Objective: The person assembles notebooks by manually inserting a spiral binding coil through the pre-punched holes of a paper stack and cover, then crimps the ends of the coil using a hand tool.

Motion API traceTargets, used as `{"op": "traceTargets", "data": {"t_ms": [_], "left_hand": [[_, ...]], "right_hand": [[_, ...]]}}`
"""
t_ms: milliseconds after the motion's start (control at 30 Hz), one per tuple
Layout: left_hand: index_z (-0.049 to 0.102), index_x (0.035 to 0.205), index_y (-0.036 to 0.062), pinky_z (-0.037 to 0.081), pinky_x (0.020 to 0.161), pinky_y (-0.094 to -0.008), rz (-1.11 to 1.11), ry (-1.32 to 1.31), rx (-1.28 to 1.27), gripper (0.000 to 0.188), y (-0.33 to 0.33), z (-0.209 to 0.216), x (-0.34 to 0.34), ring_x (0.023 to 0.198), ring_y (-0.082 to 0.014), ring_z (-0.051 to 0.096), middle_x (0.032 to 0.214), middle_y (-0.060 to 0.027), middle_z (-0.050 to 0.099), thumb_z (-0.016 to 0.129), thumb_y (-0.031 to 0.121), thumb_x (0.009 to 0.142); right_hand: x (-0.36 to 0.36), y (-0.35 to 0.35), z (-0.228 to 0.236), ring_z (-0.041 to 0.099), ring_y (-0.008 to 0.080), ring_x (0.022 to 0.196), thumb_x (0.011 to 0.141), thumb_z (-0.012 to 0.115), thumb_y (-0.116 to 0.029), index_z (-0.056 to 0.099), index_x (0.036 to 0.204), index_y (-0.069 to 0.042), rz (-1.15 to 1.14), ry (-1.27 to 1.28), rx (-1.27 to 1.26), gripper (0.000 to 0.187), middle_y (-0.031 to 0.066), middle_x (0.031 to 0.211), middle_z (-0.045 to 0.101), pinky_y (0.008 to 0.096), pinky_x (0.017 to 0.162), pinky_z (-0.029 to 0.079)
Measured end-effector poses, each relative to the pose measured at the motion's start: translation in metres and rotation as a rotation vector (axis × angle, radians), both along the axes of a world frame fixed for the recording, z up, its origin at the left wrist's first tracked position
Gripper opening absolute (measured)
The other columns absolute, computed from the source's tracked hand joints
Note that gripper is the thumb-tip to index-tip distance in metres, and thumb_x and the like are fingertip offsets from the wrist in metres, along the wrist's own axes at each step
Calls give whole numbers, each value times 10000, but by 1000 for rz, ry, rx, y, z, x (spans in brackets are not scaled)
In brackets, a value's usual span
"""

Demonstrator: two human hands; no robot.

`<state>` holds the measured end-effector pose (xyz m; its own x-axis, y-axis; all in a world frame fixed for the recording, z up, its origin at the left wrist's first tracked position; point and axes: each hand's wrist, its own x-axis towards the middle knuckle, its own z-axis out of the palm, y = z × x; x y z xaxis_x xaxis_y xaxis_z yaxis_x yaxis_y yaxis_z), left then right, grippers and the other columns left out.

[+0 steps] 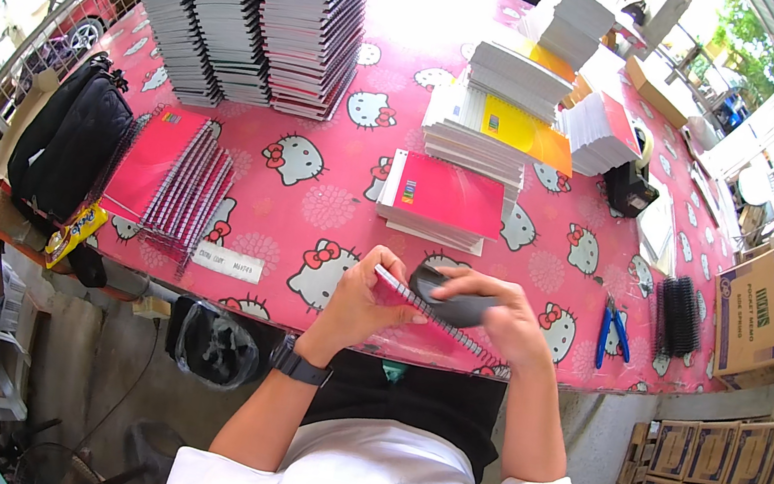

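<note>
One spiral notebook (443, 323) tilts over the near edge of the pink table (361, 152), and the left hand (355, 300) has it pinched firmly between thumb and fingers. Here's the right hand (497, 315), fingers half curled over a dark grey blurred shape (463, 307); can't tell whether it grips that. Just right lie blue-handled pliers (603, 342), black coils (679, 319) beside them. Beyond the hands, a red-topped stack (444, 198); farther back on the left, tall piles of spiral notebooks (303, 36)!
</note>
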<state>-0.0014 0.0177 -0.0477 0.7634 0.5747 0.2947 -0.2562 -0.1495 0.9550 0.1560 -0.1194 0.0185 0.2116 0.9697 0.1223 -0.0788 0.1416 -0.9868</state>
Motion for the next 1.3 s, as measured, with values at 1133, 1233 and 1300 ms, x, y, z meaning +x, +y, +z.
{"op": "traceTargets", "data": {"t_ms": [1133, 1233, 1300], "left_hand": [[627, 881, 11, 510, 696, -243, 39, -166, -10, 230, -28, 72, -1, 805, -113, 614, 895, -65, 626, 773, -59, 718], [642, 844, 15, 513, 679, -249, 25, -142, 44, 204, -31, 69, -4, 788, -120, 623, 866, -70, 644, 787, -28, 708], [648, 826, 19, 513, 673, -246, 25, -116, -1, 190, -30, 68, -7, 780, -117, 627, 848, -70, 654, 789, -19, 704]], "right_hand": [[-40, -14, 34, 585, 250, 810, 772, 752, -127, 632, 997, -36, -448, -750, 298, 271, 81, 862, 619, 341, 683, 495], [-42, -11, 37, 572, 253, 789, 772, 754, -141, 611, 933, -31, -433, -726, 324, 242, 86, 841, 598, 346, 662, 481], [-41, -10, 40, 566, 255, 777, 763, 761, -144, 594, 894, -30, -388, -710, 262, 241, 88, 824, 583, 347, 653, 471]]}}
